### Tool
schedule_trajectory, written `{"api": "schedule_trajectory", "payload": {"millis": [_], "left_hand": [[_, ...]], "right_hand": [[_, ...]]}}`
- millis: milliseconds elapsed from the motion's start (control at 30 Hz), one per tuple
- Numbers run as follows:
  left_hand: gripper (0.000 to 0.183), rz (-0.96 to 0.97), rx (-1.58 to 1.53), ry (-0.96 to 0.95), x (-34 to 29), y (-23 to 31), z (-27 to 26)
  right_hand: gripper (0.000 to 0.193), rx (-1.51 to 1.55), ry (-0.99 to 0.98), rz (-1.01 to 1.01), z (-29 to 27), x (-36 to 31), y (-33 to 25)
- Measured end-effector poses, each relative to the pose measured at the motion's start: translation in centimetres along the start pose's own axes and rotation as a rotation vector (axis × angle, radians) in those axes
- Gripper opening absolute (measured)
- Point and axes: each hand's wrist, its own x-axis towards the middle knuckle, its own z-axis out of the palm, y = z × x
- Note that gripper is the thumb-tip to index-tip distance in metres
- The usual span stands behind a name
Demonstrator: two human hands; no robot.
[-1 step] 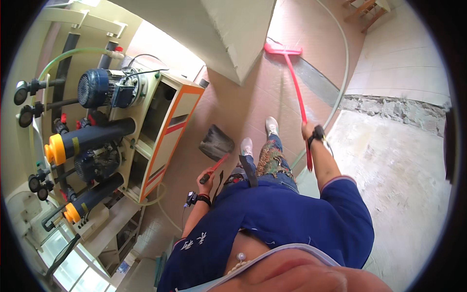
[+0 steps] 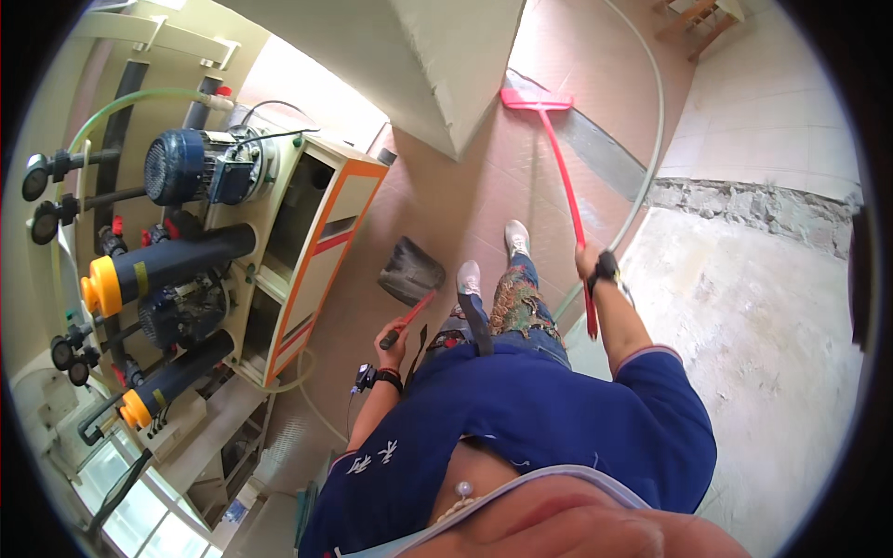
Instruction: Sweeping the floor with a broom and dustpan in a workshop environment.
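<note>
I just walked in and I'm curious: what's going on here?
A person has a tool in each of their hands. The right hand grips the long red stick of a broom, its pink head out ahead on the floor. The left hand holds the handle of a dark dustpan, which is in front and to the left of the shoes.

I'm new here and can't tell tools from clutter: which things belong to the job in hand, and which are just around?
In hand:
red broom, in the right hand
dark dustpan, handle in the left hand

Just around:
pale hose on the floor
blue motor
yellow-capped dark cylinders
wooden furniture, upper right
</note>
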Motion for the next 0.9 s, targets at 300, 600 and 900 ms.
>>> {"api": "schedule_trajectory", "payload": {"millis": [300,600,900], "left_hand": [[0.018,0.020,0.038,0.032,3.0,-7.7,-0.7],[0.017,0.057,0.081,0.013,1.6,-10.5,-1.6],[0.016,0.021,0.077,-0.053,1.9,-9.8,1.6]], "right_hand": [[0.028,-0.023,-0.231,0.178,0.9,-26.1,11.3],[0.036,0.380,-0.075,0.238,1.1,-27.5,14.6],[0.029,0.674,0.048,0.358,-0.7,-5.6,17.6]]}}
